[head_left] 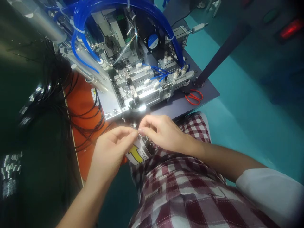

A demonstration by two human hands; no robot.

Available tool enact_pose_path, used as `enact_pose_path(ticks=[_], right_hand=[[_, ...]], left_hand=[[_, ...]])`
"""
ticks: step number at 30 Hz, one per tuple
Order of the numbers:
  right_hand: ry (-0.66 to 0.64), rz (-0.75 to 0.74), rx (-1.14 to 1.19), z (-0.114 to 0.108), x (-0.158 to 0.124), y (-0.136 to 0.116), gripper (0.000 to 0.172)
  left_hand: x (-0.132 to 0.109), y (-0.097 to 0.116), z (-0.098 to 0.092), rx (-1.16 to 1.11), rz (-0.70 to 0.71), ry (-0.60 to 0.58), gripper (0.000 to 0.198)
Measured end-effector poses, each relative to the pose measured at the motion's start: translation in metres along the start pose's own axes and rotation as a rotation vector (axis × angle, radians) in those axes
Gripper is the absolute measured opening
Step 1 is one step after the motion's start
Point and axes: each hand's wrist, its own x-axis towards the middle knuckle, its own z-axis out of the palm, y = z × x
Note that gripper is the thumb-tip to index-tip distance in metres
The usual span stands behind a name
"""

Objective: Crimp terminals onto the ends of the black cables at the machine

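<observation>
My left hand [114, 145] is closed, thumb and forefinger pinched together at the front of the machine [142, 85]. Its fingertips meet those of my right hand [161, 131], which is pinched too. Whatever sits between the fingertips is too small to make out. Just below the hands is a round metal part with a white label bearing a yellow arrow [136, 153]. Beyond the fingers, the machine's metal front block [139, 108] shines under a bright light.
Red-handled scissors [194, 97] lie on the dark base plate [209, 95] at the right. Black cables [87, 123] spread over an orange surface [80, 158] on the left. Thick blue tubes [163, 19] arch above the machine. A dark post [220, 53] rises at the right.
</observation>
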Motion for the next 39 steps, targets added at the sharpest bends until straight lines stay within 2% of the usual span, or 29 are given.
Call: enact_pose_path(ticks=[3,8,11,13,15,17,22,25,27,32,36,39], right_hand=[[0.003,-0.063,-0.174,-0.003,-0.002,-0.001,0.015],[-0.009,-0.04,-0.113,-0.001,-0.006,0.001,0.017],[0.034,-0.126,-0.201,0.006,-0.011,0.004,0.017],[0.103,-0.245,-0.325,0.011,-0.014,0.006,0.021],[0.151,-0.304,-0.384,0.015,-0.015,0.007,0.023],[0.144,-0.239,-0.316,0.015,-0.015,0.006,0.021],[-0.006,0.032,-0.006,0.011,-0.009,0.0,0.017],[-0.071,0.177,0.142,0.013,-0.003,0.002,0.016],[-0.058,0.231,0.181,0.015,0.002,0.005,0.017],[-0.023,0.27,0.183,0.017,0.018,0.013,0.02],[-0.025,0.281,0.138,0.019,0.025,0.018,0.021],[-0.003,0.281,0.108,0.023,0.027,0.021,0.021]], left_hand=[[-0.001,0.002,-0.002,0.037,-0.083,-0.028,0.04],[0.0,0.0,-0.006,0.043,-0.098,-0.069,0.04],[-0.005,-0.002,-0.002,0.135,0.061,-0.027,0.027],[-0.011,-0.003,0.003,0.305,0.273,0.075,0.017],[-0.017,-0.003,0.007,0.473,0.447,0.167,0.014],[-0.019,-0.003,0.008,0.498,0.471,0.17,0.014],[-0.011,-0.003,0.001,0.239,0.187,-0.004,0.021],[-0.006,-0.003,-0.001,0.223,0.167,-0.017,0.021],[-0.003,-0.004,-0.001,0.313,0.253,0.041,0.018],[0.008,-0.015,-0.002,0.536,0.569,0.22,0.012],[0.018,-0.026,-0.005,0.627,0.785,0.241,0.012],[0.021,-0.032,-0.007,0.673,0.857,0.253,0.016]])
